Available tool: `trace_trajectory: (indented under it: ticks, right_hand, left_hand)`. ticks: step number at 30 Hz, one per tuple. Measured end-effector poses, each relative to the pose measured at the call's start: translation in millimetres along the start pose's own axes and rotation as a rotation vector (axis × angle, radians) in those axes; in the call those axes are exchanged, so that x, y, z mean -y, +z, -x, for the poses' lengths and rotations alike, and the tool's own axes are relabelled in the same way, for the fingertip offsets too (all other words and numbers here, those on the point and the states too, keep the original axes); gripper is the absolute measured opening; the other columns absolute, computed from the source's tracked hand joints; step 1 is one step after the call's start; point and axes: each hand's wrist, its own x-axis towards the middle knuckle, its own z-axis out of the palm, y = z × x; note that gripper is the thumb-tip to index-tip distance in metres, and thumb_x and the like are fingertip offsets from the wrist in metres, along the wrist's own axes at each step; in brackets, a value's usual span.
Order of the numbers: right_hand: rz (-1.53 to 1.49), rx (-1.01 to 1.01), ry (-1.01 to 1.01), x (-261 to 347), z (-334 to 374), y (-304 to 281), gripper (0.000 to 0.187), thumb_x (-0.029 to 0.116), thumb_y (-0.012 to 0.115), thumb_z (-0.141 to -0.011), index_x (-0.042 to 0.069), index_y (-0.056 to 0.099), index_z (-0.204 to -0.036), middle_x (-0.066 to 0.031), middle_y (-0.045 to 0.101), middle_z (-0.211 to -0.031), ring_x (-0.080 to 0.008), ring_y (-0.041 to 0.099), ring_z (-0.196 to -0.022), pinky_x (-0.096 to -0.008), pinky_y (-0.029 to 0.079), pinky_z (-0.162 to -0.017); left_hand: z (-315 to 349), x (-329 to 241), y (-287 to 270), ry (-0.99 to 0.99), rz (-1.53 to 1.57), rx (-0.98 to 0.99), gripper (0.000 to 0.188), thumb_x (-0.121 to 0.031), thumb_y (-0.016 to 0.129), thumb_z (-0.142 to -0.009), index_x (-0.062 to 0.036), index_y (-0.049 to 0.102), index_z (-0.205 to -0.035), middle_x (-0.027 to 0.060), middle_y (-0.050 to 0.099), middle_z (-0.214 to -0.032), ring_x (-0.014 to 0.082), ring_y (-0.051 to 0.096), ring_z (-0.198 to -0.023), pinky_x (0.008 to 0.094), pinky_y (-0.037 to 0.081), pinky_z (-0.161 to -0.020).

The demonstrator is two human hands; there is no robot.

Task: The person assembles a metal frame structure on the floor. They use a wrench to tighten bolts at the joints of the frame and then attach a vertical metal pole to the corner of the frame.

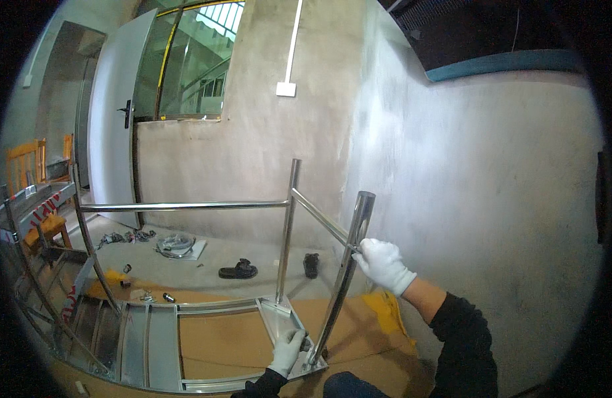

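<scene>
An upturned metal frame with shiny tubular legs stands before me. My right hand (383, 265), in a white glove, is closed beside the nearest leg (342, 278), where a thin crossbar (322, 219) meets it. A slim metal piece shows at its fingertips, too small to name. My left hand (287, 351), also gloved, rests low at the corner plate (277, 318), near that leg's foot. Its fingers are curled, and what they hold, if anything, is hidden. A second leg (287, 245) rises behind, joined to a long horizontal tube (186, 206).
Brown cardboard (220, 338) lies beneath the frame. Small metal fittings (147, 296), a coiled hose (175, 245) and black sandals (238, 268) lie beyond it. A bare wall (485, 199) stands close on the right. Wooden chairs (26, 159) and a white door (114, 126) are at the left.
</scene>
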Motion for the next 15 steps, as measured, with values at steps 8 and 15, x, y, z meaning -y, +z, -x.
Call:
trace_trajectory:
  ticks: [8, 15]
  right_hand:
    - [-0.440, -0.212, 0.461, 9, 9, 35, 0.025, 0.030, 0.065, -0.081, 0.007, 0.057, -0.075, -0.0140, 0.063, -0.067, -0.0338, 0.062, -0.066, -0.0452, 0.041, -0.070]
    - [-0.671, -0.345, 0.573, 6, 14, 59, 0.023, 0.027, 0.060, -0.086, 0.005, 0.058, -0.079, -0.0115, 0.063, -0.073, -0.0276, 0.059, -0.071, -0.0395, 0.037, -0.074]
  left_hand:
    - [-21, -78, 30, 0.392, -0.223, 0.027, 0.026, -0.021, 0.059, -0.091, 0.0041, 0.062, -0.098, 0.0075, 0.064, -0.078, 0.0131, 0.060, -0.071, 0.0264, 0.048, -0.066]
    - [-49, -205, 122, 1.024, -0.595, -0.075, 0.029, -0.024, 0.065, -0.086, -0.0033, 0.062, -0.106, 0.0150, 0.064, -0.094, 0.0282, 0.065, -0.083, 0.0357, 0.051, -0.073]
